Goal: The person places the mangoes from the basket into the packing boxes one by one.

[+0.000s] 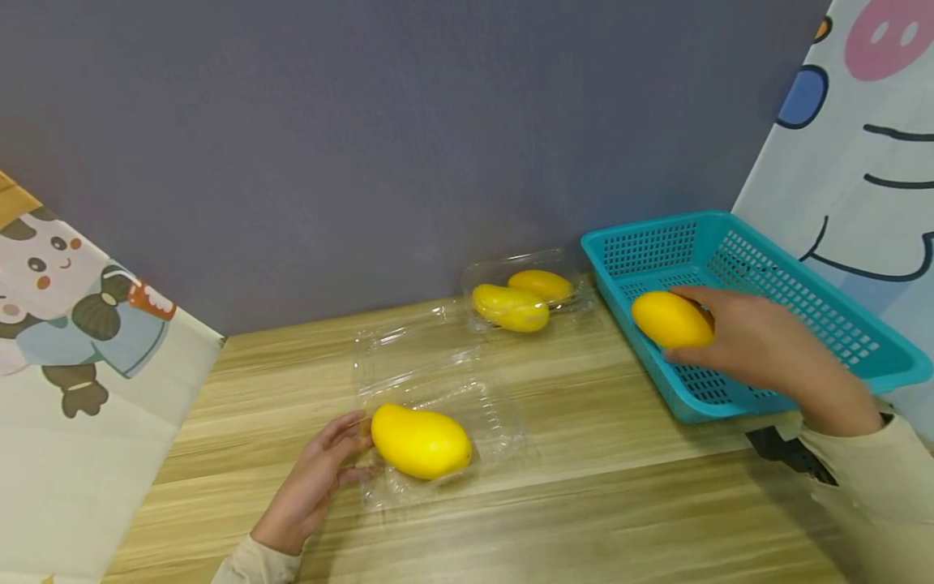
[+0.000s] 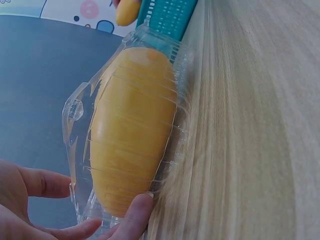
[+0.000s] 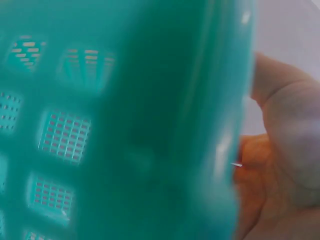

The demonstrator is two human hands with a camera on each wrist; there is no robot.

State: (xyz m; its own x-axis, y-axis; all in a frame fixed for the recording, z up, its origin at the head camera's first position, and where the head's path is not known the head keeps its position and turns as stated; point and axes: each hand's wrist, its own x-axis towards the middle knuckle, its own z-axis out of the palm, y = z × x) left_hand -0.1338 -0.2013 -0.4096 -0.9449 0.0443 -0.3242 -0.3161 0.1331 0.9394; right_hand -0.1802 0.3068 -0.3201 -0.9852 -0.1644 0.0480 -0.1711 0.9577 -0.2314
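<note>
Over the near-left part of a teal plastic basket (image 1: 810, 292), my right hand (image 1: 751, 341) grips a yellow mango (image 1: 667, 319). The right wrist view has the basket wall (image 3: 135, 150) in front of part of that hand (image 3: 290, 135), and the mango is hidden there. My left hand (image 1: 321, 470) holds the left end of an opened clear plastic clamshell box (image 1: 503, 430), its thumb and fingers at the box's edge. Another yellow mango (image 1: 421, 442) lies in this box. The left wrist view has the same mango (image 2: 132, 130) behind the clear ribbed wall.
A second clear clamshell box (image 1: 521, 259) with two yellow mangoes (image 1: 511, 308) stands farther back, against the grey wall (image 1: 365, 162) and left of the basket. Cartoon-printed panels (image 1: 87, 324) flank the wooden table (image 1: 277, 381) on both sides.
</note>
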